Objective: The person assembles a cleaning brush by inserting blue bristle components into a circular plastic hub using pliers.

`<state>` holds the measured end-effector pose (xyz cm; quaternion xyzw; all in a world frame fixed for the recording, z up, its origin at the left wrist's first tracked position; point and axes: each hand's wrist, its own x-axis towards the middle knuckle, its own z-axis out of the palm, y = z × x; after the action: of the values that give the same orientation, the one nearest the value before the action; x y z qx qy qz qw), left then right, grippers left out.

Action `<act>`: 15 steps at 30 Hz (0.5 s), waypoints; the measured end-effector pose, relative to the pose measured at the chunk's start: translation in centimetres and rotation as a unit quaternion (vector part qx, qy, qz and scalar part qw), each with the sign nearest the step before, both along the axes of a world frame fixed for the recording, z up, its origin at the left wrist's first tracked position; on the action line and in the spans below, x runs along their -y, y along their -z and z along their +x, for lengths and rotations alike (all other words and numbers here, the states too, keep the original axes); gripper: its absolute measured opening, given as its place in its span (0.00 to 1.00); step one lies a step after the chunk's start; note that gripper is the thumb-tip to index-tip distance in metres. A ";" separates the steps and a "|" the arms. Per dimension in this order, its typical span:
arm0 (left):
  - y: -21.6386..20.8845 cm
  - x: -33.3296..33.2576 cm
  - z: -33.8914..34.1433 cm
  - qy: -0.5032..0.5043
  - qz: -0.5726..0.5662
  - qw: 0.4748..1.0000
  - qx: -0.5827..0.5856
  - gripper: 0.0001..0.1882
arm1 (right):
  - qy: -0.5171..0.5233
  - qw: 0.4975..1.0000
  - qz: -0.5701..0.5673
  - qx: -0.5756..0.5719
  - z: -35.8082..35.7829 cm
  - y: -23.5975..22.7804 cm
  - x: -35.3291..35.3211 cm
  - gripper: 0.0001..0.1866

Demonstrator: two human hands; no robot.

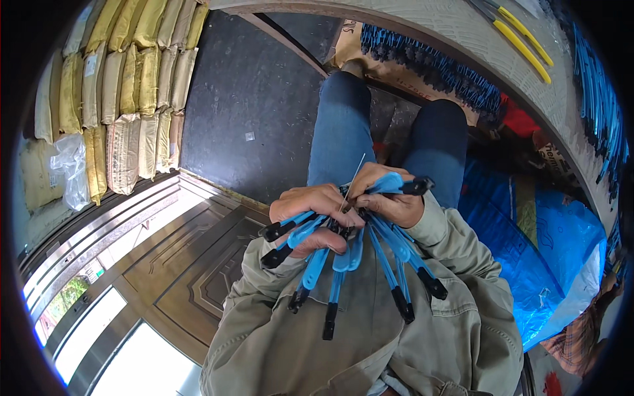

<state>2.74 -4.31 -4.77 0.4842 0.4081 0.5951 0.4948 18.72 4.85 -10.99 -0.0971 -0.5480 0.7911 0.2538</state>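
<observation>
A fanned bunch of blue strips with black ends (399, 245) is gathered in front of my lap. My left hand (309, 203) closes round it from the left, the thumb pressing near its centre. My right hand (395, 206) grips the other side, with one blue strip lying across its fingers. Between my fingertips a thin wire (356, 173) sticks up from the middle of the bunch. Whether the right fingers also pinch that wire cannot be made out. The bunch's centre is mostly hidden by my fingers.
Yellow-handled pliers (522, 41) lie on the table (456, 30) at upper right, near a pile of blue strips (598, 105). More strips fill a cardboard box (348, 43) below. Blue plastic sheeting (555, 244) is at right; stacked sacks (122, 148) stand at left.
</observation>
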 end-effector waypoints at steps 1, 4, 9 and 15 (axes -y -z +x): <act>-0.1 0.2 0.0 -0.015 -0.012 1.000 0.004 0.22 | 0.014 1.000 0.028 -0.005 0.0 -0.1 0.0 0.06; -0.3 0.3 0.5 -0.052 -0.026 0.998 0.029 0.19 | 0.026 0.998 0.051 -0.037 -0.2 -0.3 -0.4 0.06; 0.0 0.1 0.2 -0.068 0.008 0.998 -0.002 0.19 | 0.029 0.997 0.074 -0.006 -0.4 -1.0 -0.8 0.05; 0.4 0.3 -0.1 -0.078 0.008 0.997 0.008 0.18 | 0.046 0.991 0.123 -0.019 -0.3 -0.7 -1.1 0.05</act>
<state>2.64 -4.60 -5.13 0.4502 0.4357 0.6393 0.4458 18.42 5.98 -10.27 -0.0753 -0.6312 0.7069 0.3102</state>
